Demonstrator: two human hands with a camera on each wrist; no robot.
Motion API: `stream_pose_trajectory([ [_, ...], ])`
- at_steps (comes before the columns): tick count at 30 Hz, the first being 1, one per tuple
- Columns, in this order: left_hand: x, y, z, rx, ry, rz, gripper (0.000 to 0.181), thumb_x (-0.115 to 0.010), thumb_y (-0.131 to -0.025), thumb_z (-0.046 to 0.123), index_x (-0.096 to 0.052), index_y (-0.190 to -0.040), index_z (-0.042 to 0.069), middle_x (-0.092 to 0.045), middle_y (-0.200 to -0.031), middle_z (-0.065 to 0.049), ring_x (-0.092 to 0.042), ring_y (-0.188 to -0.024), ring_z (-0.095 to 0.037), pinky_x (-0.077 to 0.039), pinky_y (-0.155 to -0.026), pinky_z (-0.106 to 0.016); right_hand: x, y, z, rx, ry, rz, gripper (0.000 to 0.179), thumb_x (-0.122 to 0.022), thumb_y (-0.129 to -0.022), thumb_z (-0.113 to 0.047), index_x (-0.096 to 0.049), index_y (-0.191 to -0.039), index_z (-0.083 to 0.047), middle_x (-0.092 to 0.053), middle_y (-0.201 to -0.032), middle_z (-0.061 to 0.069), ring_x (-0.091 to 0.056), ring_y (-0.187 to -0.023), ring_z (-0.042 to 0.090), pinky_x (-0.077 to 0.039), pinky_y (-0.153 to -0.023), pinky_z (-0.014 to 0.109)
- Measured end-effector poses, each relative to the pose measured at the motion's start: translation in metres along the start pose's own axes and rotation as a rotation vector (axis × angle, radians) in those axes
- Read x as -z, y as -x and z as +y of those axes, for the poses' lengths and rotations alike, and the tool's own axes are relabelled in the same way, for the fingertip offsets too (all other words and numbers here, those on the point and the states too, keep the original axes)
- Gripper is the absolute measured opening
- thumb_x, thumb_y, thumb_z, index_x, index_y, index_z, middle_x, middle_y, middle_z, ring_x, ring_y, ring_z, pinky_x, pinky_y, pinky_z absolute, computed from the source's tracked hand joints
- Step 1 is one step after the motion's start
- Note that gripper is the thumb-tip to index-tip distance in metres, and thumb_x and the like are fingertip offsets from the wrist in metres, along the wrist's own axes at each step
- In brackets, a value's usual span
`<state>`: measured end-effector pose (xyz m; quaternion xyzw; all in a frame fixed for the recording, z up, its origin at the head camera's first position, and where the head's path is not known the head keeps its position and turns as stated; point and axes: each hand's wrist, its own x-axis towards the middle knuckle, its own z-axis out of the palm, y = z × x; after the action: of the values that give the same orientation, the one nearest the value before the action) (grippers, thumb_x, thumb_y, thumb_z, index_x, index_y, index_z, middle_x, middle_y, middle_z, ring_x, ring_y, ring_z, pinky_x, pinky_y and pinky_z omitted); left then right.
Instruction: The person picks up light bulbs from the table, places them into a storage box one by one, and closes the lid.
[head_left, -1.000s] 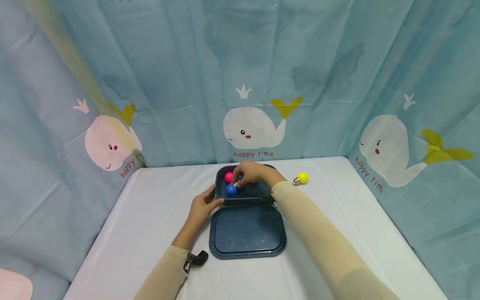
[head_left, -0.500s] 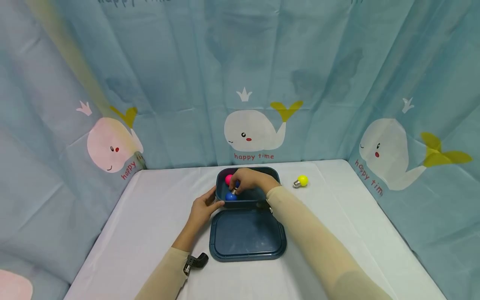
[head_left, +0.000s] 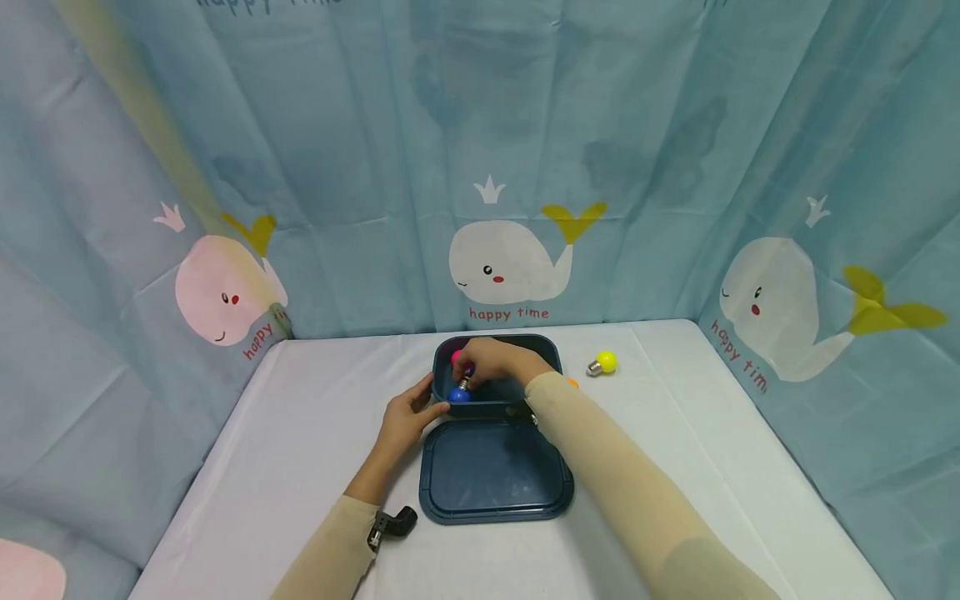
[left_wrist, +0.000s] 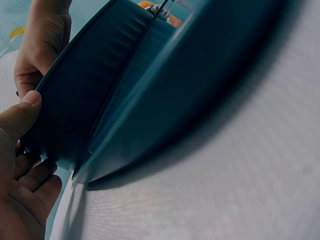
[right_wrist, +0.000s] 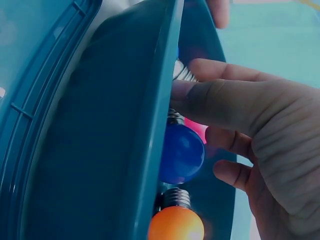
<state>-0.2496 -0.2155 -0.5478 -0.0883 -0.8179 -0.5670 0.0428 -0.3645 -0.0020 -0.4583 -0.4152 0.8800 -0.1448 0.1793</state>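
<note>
My right hand (head_left: 487, 360) reaches into a dark blue plastic box (head_left: 553, 360). Its thumb and a finger pinch the silver screw base of a blue light bulb (head_left: 459, 395), whose glass points towards the box's front left corner. Under this hand in the right wrist view lie a second blue bulb (right_wrist: 182, 152), a partly hidden pink bulb (right_wrist: 199, 129) and an orange bulb (right_wrist: 177, 226). My left hand (head_left: 402, 417) grips the box's front left corner, with the thumb (left_wrist: 31, 100) against its wall and the fingers (left_wrist: 37, 175) bent round the corner.
The box's flat lid (head_left: 495, 471) lies on the white tabletop (head_left: 300, 433) just in front. A yellow bulb (head_left: 606, 362) lies right of the box, and a sliver of something orange (head_left: 573, 382) shows past my right sleeve. A blue whale-print curtain (head_left: 645, 267) surrounds the table.
Inside the box, my right hand has moved slightly left and towards me, bringing the pinched blue bulb nearer the front left corner. My left hand keeps its grip on the box.
</note>
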Motion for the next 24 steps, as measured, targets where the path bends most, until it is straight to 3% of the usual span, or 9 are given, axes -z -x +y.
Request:
stream_pose_trajectory([
  [6,0.0,0.0,0.001,-0.023,0.009,0.0,0.076,-0.08,-0.09,0.035,-0.046,-0.155,0.015,-0.053,-0.151,-0.015,-0.051,-0.14,-0.029,-0.047,-0.111,-0.037,0.0,-0.002,0.003,-0.01,0.031,0.012,0.022,-0.079,-0.091,-0.016,-0.078,-0.112,-0.023,-0.071,-0.113,-0.01,-0.063,-0.107,0.009,-0.055,-0.099,0.031],
  [12,0.0,-0.001,0.003,-0.022,0.013,-0.003,0.076,-0.08,-0.091,0.033,-0.046,-0.156,0.014,-0.052,-0.152,-0.014,-0.05,-0.14,-0.029,-0.046,-0.111,-0.04,0.005,0.004,0.007,0.016,-0.017,0.048,0.026,-0.08,-0.091,-0.016,-0.079,-0.116,-0.02,-0.073,-0.117,-0.006,-0.065,-0.113,0.016,-0.055,-0.099,0.033],
  [17,0.001,-0.001,0.009,-0.018,0.015,0.004,0.075,-0.08,-0.091,0.03,-0.047,-0.155,0.011,-0.053,-0.151,-0.014,-0.05,-0.14,-0.03,-0.046,-0.111,-0.04,0.015,0.018,0.006,0.052,-0.041,0.101,0.03,-0.078,-0.092,-0.015,-0.076,-0.122,-0.013,-0.073,-0.121,0.001,-0.064,-0.118,0.027,-0.055,-0.1,0.04],
  [24,-0.001,-0.001,0.014,0.023,0.014,-0.004,0.072,-0.078,-0.093,0.019,-0.044,-0.155,0.003,-0.048,-0.153,-0.02,-0.047,-0.142,-0.035,-0.044,-0.113,-0.043,0.027,0.05,0.001,0.039,0.029,0.235,0.029,-0.076,-0.094,-0.024,-0.076,-0.123,-0.017,-0.073,-0.121,-0.007,-0.061,-0.118,0.015,-0.047,-0.111,0.038],
])
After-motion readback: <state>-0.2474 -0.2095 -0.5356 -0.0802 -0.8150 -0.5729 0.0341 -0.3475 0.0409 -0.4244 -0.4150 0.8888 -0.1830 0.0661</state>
